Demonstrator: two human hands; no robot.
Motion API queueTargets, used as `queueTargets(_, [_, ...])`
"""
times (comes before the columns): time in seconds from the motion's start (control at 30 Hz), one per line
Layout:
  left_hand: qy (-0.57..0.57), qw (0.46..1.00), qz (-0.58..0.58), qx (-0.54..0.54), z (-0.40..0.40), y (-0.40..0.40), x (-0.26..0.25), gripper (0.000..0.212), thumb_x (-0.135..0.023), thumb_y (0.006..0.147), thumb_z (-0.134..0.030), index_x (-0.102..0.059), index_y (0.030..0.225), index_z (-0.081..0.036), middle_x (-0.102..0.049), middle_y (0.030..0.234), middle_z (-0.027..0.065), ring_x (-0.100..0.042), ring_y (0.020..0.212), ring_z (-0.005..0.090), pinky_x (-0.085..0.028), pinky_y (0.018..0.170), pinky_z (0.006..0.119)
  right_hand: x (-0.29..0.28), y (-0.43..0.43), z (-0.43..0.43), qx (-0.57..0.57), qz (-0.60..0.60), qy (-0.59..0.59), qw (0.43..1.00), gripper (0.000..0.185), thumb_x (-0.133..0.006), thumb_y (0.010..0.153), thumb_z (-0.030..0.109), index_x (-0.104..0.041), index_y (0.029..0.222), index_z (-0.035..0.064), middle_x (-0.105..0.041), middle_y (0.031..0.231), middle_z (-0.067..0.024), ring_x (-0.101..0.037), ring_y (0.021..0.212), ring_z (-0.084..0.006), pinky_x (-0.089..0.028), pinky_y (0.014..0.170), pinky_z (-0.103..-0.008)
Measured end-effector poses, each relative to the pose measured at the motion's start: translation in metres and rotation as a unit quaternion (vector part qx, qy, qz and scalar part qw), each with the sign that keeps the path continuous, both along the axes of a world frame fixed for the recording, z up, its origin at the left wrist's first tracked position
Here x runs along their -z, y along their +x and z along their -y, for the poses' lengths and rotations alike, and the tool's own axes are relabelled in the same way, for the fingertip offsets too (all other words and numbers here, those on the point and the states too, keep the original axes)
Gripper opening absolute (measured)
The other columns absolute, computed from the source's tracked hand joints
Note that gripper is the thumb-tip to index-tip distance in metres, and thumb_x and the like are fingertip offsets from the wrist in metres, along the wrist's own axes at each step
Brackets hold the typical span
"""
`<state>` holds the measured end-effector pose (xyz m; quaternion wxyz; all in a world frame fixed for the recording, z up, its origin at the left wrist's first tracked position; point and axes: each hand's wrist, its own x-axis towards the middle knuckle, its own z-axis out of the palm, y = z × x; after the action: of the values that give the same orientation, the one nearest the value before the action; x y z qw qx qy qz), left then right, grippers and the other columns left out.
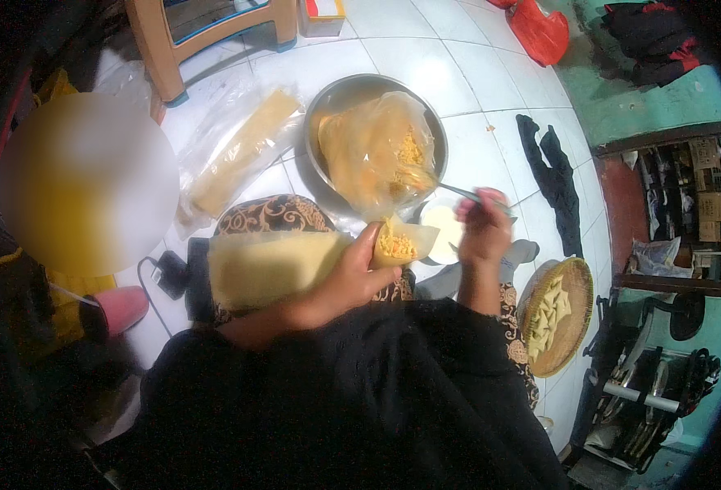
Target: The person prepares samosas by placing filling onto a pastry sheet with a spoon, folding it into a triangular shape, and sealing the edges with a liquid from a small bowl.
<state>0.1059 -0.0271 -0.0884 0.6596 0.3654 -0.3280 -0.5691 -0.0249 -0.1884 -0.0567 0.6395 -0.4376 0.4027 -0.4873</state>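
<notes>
In my left hand [360,269] is a pastry wrapper cone [426,237], its open top showing a crumbly yellow-orange filling [396,246]. My right hand [486,226] grips the handle of a metal spoon [461,192], whose head lies at the filling in a clear plastic bag [366,141]. That bag sits inside a round metal bowl [313,110] on the floor. Behind my right hand stands a white container of pale paste [440,229]. A stack of flat wrapper sheets [268,263] rests across my lap, left of my left hand.
A woven round tray [575,324] at the right holds several folded pastries [549,315]. More wrapper sheets in plastic [247,153] lie left of the bowl. A black cloth [553,177] lies on the tiles. A plastic stool [213,46] stands beyond; a black adapter [170,274] is at the left.
</notes>
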Motion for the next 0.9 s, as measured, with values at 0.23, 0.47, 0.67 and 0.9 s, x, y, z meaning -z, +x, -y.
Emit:
queueTargets(0.23, [0.0,1.0,-0.002,-0.018,0.001,-0.004,0.005,0.049,-0.056,0.076,0.001,-0.034,0.119,0.003,-0.048,0.106,0.0091,-0.044,0.102,0.0134,-0.036,0.089,0.027,0.022,0.009,-0.004,0.004,-0.322,-0.266,0.909,0.03,-0.058,0.075,0.013,-0.053,0.102,0.0012,-0.051,0.102,-0.0122,-0.047,0.091,-0.0215,-0.039,0.074,-0.03])
queueTargets(0.47, [-0.033,0.995,0.095,0.007,-0.002,-0.008,0.01,0.042,-0.052,0.08,0.002,-0.034,0.118,-0.001,-0.046,0.107,0.0047,-0.044,0.103,0.0106,-0.037,0.089,0.027,-0.045,0.021,-0.075,-0.127,-0.398,-0.536,0.734,0.015,-0.063,0.064,0.017,-0.054,0.065,0.0059,-0.05,0.074,-0.0111,-0.048,0.073,-0.0281,-0.036,0.066,-0.0358])
queueTargets(0.67, [-0.024,0.99,0.138,-0.032,-0.003,-0.016,0.01,0.048,-0.05,0.073,0.005,-0.036,0.119,-0.001,-0.05,0.102,0.0116,-0.049,0.097,0.0173,-0.041,0.081,0.03,-0.045,0.022,-0.083,-0.104,-0.424,-0.524,0.731,0.014,-0.062,0.063,0.016,-0.051,0.062,0.0073,-0.045,0.066,-0.008,-0.045,0.064,-0.0269,-0.033,0.057,-0.0364])
queueTargets(0.9, [0.019,0.988,-0.029,0.153,-0.018,-0.023,-0.019,0.059,-0.053,0.077,0.004,-0.026,0.129,-0.004,-0.048,0.106,0.0045,-0.05,0.095,0.0131,-0.043,0.076,0.026,-0.082,-0.033,-0.103,-0.172,-0.449,-0.581,0.657,0.01,-0.06,0.06,0.013,-0.054,0.066,0.0086,-0.046,0.068,-0.0057,-0.046,0.065,-0.025,-0.035,0.058,-0.0351])
